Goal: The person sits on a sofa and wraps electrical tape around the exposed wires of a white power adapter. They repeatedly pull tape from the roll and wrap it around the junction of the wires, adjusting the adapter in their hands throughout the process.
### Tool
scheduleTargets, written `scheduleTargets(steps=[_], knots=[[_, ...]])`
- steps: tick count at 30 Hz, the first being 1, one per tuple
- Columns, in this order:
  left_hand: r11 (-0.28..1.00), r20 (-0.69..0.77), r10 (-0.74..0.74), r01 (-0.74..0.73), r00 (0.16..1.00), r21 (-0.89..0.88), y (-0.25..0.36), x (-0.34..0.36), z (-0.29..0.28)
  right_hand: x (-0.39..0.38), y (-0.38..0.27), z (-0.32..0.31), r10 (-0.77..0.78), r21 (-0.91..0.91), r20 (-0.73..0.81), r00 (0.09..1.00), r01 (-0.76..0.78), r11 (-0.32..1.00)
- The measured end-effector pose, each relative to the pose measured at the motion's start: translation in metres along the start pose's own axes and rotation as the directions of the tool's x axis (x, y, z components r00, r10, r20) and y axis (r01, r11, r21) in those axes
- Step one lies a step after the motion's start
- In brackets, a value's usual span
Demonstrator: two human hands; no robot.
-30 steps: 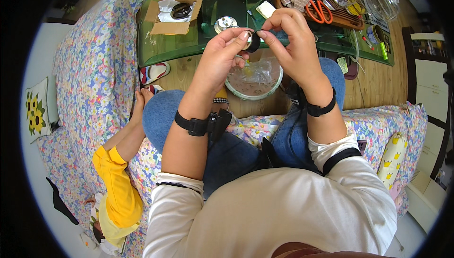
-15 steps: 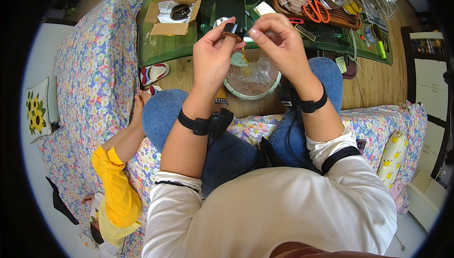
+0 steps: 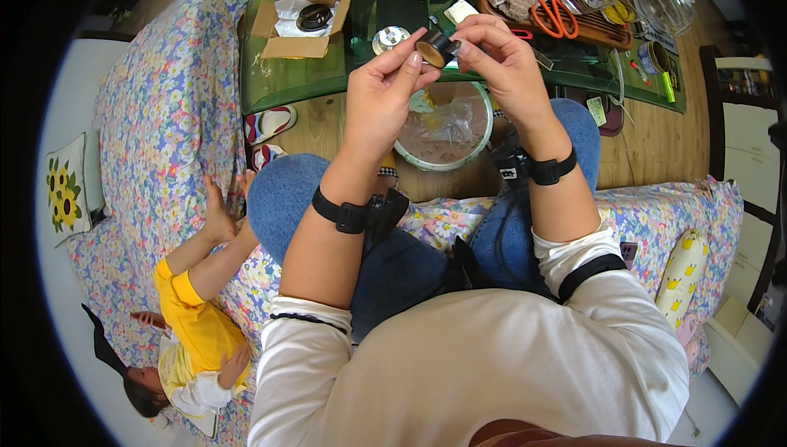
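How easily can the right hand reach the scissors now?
Probably yes: the scissors lie just beyond the right hand and nothing tall seems to stand between them. However, its fingertips are at the tape roll, so they may need to leave it first.

L forearm (image 3: 328,258) + R forearm (image 3: 564,213) reach fwd, angled slightly inward. L hand (image 3: 382,86) raised, palm side twd R, thumb + index extended, gripping; other fingers curled. R hand (image 3: 507,60) opp., thumb + index pinched, rest bent. Hands v. close, apprx. level, not touching.
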State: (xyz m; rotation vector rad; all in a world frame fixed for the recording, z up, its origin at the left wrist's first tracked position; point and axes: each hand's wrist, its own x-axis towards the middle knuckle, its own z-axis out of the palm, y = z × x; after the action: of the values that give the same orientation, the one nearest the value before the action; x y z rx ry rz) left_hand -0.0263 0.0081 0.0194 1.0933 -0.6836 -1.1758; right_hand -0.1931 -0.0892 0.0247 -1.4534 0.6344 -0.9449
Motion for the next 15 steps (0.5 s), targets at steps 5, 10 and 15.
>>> scheduleTargets(steps=[5, 10, 15], knots=[[1.000, -0.009, 0.011, -0.010, 1.000, 0.030, -0.007, 0.001, 0.006, -0.007, 0.009, 0.006, 0.039, 0.128, 0.156, 0.987, -0.060, 0.990], [0.969, -0.042, -0.114, 0.101, 0.993, -0.227, -0.017, 0.004, 0.007, -0.005, 0.024, 0.007, 0.049, 0.045, 0.062, 0.997, -0.051, 0.998], [0.938, -0.444, -0.324, 0.224, 0.836, -0.263, -0.056, 0.010, -0.008, 0.004, 0.027, -0.017, 0.250, 0.469, -0.011, 0.968, -0.216, 0.856]])
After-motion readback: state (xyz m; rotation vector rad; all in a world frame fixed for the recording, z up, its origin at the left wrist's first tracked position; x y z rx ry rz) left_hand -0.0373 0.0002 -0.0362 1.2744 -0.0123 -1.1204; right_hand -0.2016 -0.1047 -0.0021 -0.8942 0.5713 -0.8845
